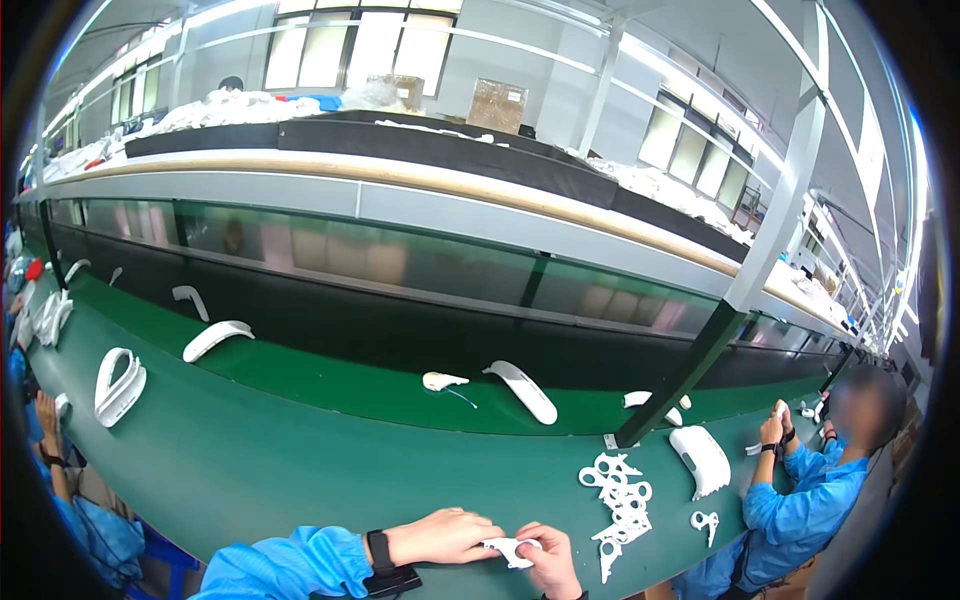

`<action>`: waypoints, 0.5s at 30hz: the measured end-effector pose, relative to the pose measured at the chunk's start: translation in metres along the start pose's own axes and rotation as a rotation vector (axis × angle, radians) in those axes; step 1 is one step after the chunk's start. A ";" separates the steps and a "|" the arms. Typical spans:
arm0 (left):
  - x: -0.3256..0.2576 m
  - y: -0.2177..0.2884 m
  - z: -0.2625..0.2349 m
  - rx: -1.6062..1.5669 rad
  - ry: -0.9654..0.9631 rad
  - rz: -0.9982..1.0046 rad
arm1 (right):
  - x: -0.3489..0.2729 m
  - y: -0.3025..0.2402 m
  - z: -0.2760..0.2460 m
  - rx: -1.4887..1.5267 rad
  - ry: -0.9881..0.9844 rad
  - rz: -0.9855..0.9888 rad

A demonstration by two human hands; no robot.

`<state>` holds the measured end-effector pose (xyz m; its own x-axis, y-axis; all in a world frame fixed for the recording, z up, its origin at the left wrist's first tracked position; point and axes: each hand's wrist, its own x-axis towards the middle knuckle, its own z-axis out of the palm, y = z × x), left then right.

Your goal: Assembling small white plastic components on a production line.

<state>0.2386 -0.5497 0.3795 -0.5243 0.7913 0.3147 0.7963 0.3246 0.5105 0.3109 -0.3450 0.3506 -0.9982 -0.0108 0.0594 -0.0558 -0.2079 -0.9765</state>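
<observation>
A small white plastic part point(513, 553) with a rounded end is between my two hands at the table's near edge. My left hand point(447, 536) is closed on its narrow left end, with the fingertips partly hidden. My right hand point(553, 563) pinches its rounded right end between thumb and fingers. To the right of my hands lies a loose pile of white ring-ended parts point(622, 497), which look like the same kind. One more ring-ended part point(705, 522) sits apart from the pile.
A wide curved white shell point(700, 462) lies beyond the pile, near a metal post point(690, 365). Curved white pieces point(527, 393) rest on the green belt along the back. A white loop-shaped piece point(120, 388) is at left. A co-worker point(815, 480) sits at right, another at far left.
</observation>
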 end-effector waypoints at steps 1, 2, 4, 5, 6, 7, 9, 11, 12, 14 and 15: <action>0.004 -0.002 -0.002 -0.151 -0.265 -0.140 | 0.004 -0.006 0.001 0.133 -0.045 -0.014; 0.007 -0.001 -0.007 -0.143 -0.264 -0.141 | 0.007 -0.006 -0.003 0.158 -0.035 -0.011; 0.019 0.002 -0.031 -0.330 -0.237 -0.091 | 0.018 -0.002 -0.012 0.230 0.093 -0.036; 0.021 0.005 -0.043 -0.380 -0.277 -0.101 | 0.020 0.000 -0.013 0.268 0.135 -0.070; 0.023 0.008 -0.045 -0.375 -0.270 -0.104 | 0.022 0.002 -0.016 0.268 0.126 -0.072; 0.025 0.009 -0.045 -0.382 -0.281 -0.099 | 0.024 0.003 -0.017 0.260 0.144 -0.120; 0.025 0.015 -0.048 -0.359 -0.242 -0.062 | 0.026 -0.004 -0.014 0.253 0.153 -0.159; 0.029 0.030 -0.066 -0.441 -0.105 -0.095 | 0.014 -0.042 0.003 0.284 0.095 -0.224; 0.035 0.034 -0.082 -0.438 -0.072 -0.105 | 0.007 -0.051 0.006 0.303 0.078 -0.265; 0.045 0.044 -0.132 -0.472 0.303 -0.034 | -0.008 -0.051 -0.017 0.270 0.119 -0.289; 0.049 0.052 -0.168 -0.388 0.470 -0.050 | -0.015 -0.048 -0.036 0.142 0.158 -0.234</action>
<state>0.2038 -0.5810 0.5563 -0.7059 0.4376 0.5570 0.6454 0.0733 0.7604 0.3274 -0.2996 0.3888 -0.9506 0.2027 0.2352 -0.2914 -0.3214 -0.9010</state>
